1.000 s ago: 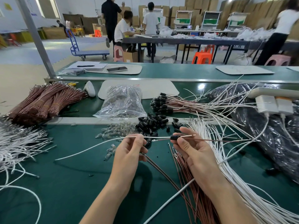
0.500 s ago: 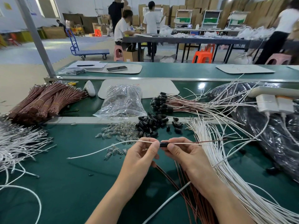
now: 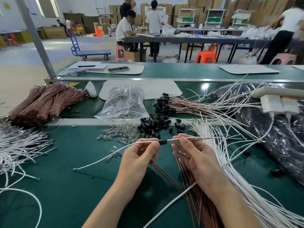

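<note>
Head view: the left hand (image 3: 139, 155) pinched the white wire (image 3: 115, 151) beside the black cap (image 3: 162, 142), the right hand (image 3: 195, 155) pinched the brown wire (image 3: 174, 141); a slack pinch might have let the cap slide off.

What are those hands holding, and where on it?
The left hand pinches the white wire beside the black cap; the right hand pinches the thin wires on the cap's other side.

clear bag (image 3: 122, 102), bundled brown wires (image 3: 44, 102)
</note>
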Demonstrator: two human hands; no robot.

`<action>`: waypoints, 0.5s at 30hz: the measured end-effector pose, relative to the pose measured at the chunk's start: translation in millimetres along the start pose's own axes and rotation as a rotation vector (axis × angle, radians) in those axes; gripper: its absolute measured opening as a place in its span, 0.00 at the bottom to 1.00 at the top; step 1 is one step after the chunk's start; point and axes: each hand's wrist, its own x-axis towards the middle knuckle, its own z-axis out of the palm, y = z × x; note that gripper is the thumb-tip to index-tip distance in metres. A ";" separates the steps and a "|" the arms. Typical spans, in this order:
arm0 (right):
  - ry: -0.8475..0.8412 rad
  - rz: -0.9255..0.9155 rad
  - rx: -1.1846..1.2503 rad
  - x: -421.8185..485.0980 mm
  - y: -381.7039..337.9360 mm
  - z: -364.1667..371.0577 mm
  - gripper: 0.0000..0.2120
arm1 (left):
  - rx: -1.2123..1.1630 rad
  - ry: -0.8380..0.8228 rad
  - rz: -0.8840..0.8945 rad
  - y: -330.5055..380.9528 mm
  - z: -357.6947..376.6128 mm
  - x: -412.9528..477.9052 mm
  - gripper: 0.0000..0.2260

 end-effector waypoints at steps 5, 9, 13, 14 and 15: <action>0.075 -0.015 0.175 2.3 -12.2 -12.1 0.08 | -0.055 0.039 -0.018 1.1 -4.6 3.0 0.10; 0.146 -0.054 0.265 2.2 -22.0 -23.8 0.07 | -0.068 0.038 -0.032 0.8 -9.1 4.9 0.09; 0.254 -0.113 0.317 1.8 -31.0 -36.7 0.05 | -0.114 0.073 -0.055 2.0 -11.7 7.1 0.12; 0.285 -0.124 0.328 1.6 -32.8 -40.0 0.05 | -0.121 0.082 -0.059 1.9 -12.4 7.8 0.13; 0.315 -0.134 0.338 1.6 -34.4 -42.5 0.05 | -0.125 0.090 -0.062 1.7 -13.3 8.2 0.12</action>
